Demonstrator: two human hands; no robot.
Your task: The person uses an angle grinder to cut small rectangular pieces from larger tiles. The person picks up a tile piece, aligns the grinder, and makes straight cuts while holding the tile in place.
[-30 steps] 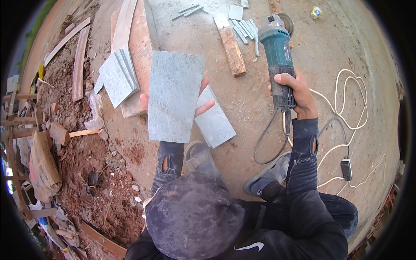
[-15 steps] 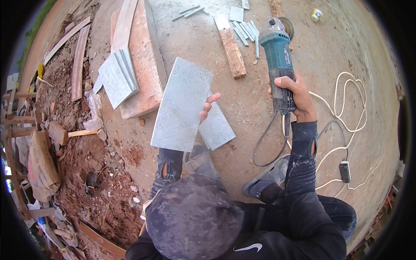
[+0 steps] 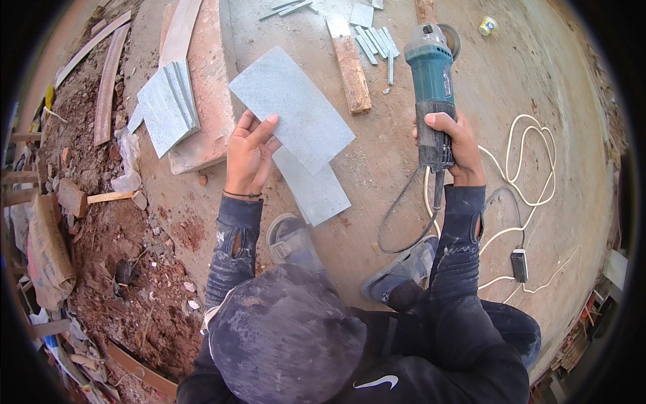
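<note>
Grey tile partly behind upper tile

The left hand pinches a grey rectangular tile at one edge, thumb on top, while the right hand grips a teal-and-black angle grinder. Beneath the tile, partly hidden, more grey tile lies on the floor; left of it, fanned tiles overlap a pinkish block.

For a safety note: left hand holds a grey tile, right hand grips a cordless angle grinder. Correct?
Not cordless: the head view shows a black cord at the rear of the angle grinder. The right hand grips it and the left hand holds a grey tile.
</note>
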